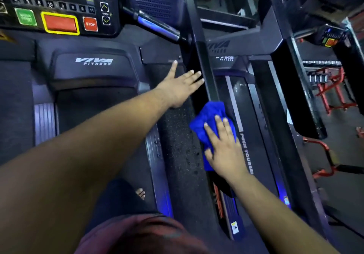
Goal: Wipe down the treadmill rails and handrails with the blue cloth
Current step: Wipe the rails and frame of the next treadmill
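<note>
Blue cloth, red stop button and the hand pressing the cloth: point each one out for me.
blue cloth (208, 115): head view, on its bare upper fold.
stop button (90, 24): head view, middle of the red face.
right hand (223, 145): head view, back of the hand, flat on the cloth.

- A black control console (59, 7) at upper left carries a square green button (26, 16), a wide red button with a yellow border (60, 24) and a small red button marked STOP (90, 24).
- A neighbouring dark treadmill (256, 100) stands to the right, its side strip printed with white letters.
- Red metal weight racks (332, 94) stand at far right.
- A bare foot (140, 193) rests on the belt.
</note>
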Available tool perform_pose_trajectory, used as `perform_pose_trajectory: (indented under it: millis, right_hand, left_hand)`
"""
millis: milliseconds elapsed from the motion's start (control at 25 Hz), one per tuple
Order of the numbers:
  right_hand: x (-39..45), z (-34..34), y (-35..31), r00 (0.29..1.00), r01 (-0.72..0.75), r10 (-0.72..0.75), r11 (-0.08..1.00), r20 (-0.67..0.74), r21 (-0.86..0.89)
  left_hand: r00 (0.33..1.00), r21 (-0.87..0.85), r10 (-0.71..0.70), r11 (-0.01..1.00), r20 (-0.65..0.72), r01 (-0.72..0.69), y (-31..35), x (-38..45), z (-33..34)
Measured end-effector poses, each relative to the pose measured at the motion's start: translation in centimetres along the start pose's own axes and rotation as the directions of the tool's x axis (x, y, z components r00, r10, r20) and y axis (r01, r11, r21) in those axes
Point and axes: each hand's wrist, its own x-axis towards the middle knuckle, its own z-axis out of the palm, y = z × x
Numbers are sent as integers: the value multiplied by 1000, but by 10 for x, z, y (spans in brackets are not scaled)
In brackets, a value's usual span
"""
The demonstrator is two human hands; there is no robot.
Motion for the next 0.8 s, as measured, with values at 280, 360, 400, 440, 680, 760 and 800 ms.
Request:
perform_pose_trajectory:
  millis: [280, 360, 400, 440, 680, 760, 800]
  right_hand:
    - [94, -19, -14, 998, -54, 56, 996, 25, -74]
    - [67, -10, -14, 997, 6, 12, 973, 74, -230]
    - [45, -4, -12, 992, 74, -36, 945, 124, -318]
    - [30, -5, -8, 982, 151, -90, 906, 167, -396]
    - [137, -24, -46, 930, 338, -122, 654, 347, -677]
    - [129, -18, -57, 880, 438, -108, 561, 463, -702]
    - [106, -14, -54, 829, 524, -122, 512, 546, -681]
  left_hand:
    - [1000, -45, -19, 999, -15, 18, -8, 3, 3]
    - [999, -59, -9, 998, -32, 7, -14, 10, 4]
    - [999, -58, 4, 998, -37, -6, -17, 12, 5]
    - [999, -63, 21, 998, -49, -24, -20, 14, 5]
    - [996, -113, 47, 992, -70, -55, -38, 29, 1]
    - [996, -141, 50, 988, -68, -59, -40, 31, 3]
    - [997, -154, 57, 986, -60, -66, -37, 29, 4]
